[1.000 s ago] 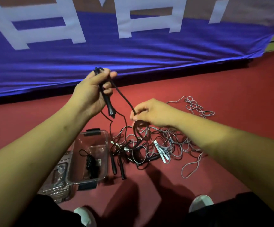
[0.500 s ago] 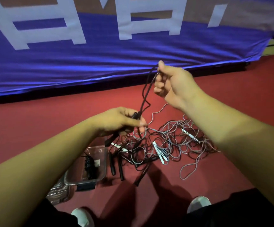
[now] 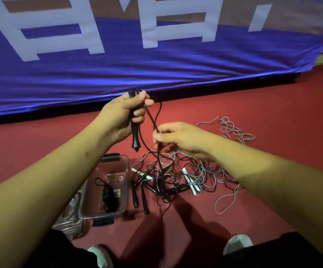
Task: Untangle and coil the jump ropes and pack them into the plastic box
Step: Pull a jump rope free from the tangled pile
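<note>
My left hand [image 3: 121, 118] grips a black jump rope handle [image 3: 135, 135] held upright above the floor, with a loop of its black cord over the fingers. My right hand [image 3: 178, 139] pinches that black cord [image 3: 153, 120] just right of the handle. The cord drops into a tangled pile of black and grey jump ropes [image 3: 178, 177] on the red floor. A clear plastic box [image 3: 125, 171] stands left of the pile and holds one coiled black rope [image 3: 108, 198].
The box's clear lid [image 3: 69, 215] lies at its left. Two black handles [image 3: 139, 198] lie beside the box. A loose grey rope [image 3: 232, 130] spreads to the far right. A blue banner [image 3: 156, 64] hangs behind. My white shoes [image 3: 236, 244] are at the bottom.
My left hand rose from the pile with the handle. My right hand came down from up high and now pinches the cord lower, near the pile.
</note>
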The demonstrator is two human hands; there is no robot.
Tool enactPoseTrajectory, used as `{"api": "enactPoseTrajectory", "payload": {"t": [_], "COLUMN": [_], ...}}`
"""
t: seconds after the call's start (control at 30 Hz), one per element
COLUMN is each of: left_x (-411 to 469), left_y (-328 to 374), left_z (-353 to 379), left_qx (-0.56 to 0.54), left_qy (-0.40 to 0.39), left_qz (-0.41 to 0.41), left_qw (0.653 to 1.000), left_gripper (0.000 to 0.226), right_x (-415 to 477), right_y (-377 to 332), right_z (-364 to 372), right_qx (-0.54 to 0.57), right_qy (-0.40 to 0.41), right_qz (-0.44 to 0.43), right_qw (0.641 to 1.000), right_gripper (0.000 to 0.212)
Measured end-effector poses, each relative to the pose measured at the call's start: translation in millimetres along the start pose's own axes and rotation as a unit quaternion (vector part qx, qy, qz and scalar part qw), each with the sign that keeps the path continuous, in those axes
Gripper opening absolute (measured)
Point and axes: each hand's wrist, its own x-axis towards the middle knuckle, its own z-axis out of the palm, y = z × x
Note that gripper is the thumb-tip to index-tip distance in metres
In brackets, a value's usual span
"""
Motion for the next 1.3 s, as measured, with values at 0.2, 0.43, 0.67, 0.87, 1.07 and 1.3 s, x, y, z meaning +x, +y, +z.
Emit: {"api": "enactPoseTrajectory", "payload": {"t": [0.2,0.43,0.67,0.87,1.07,1.3], "left_x": [-9.4,-27.0,-13.3,-4.4,-13.8,-27.0], "left_y": [-27.4,-48.9,-12.3,6.2,-16.1,-30.1], "left_z": [-8.4,22.4,18.2,0.5,-5.4,14.9], "left_qx": [0.205,0.198,-0.031,-0.005,0.174,0.419], "left_qy": [-0.115,-0.24,-0.065,0.009,-0.042,-0.165], "left_qz": [-0.033,-0.096,-0.01,0.02,-0.035,-0.078], "left_qw": [0.971,0.946,0.997,1.0,0.983,0.889], "left_gripper": [0.027,0.007,0.008,0.014,0.03,0.029], "right_x": [9.8,11.3,-9.4,-7.0,5.0,13.7], "right_y": [-29.1,-43.9,-18.1,-15.8,-31.0,-23.7], "right_z": [-14.1,-48.7,-24.2,-1.1,-9.1,-16.8], "right_qx": [0.418,0.505,0.227,0.086,0.387,0.256], "right_qy": [0.114,0.237,-0.006,0.024,0.107,0.308], "right_qz": [-0.052,-0.083,0.091,0.008,-0.021,0.055], "right_qw": [0.9,0.826,0.97,0.996,0.915,0.915], "right_gripper": [0.025,0.024,0.064,0.021,0.025,0.026]}}
